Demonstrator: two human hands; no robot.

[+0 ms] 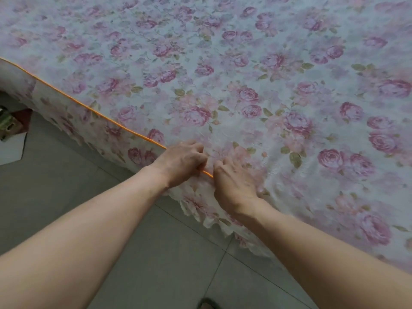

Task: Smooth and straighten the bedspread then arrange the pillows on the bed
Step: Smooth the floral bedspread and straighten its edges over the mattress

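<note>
Bedspread [245, 85], rose-printed, covers the bed and runs out of frame at top and right. Its orange piping [100, 113] follows the near edge, then vanishes under the hands. Left hand [180, 159] curls its fingers round the piping. Right hand [234, 181], just beside it, bunches the cloth with bent fingers, their tips hidden under the knuckles. Frill [200, 208] hangs over the grey floor [66, 186]. Clutter [9, 123] at far left and a dark shape [208, 304] at the bottom edge are cut off and unreadable.

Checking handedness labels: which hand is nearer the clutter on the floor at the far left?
Left. The left hand grips the bedspread edge right of the clutter; the right hand grips it farther right.
</note>
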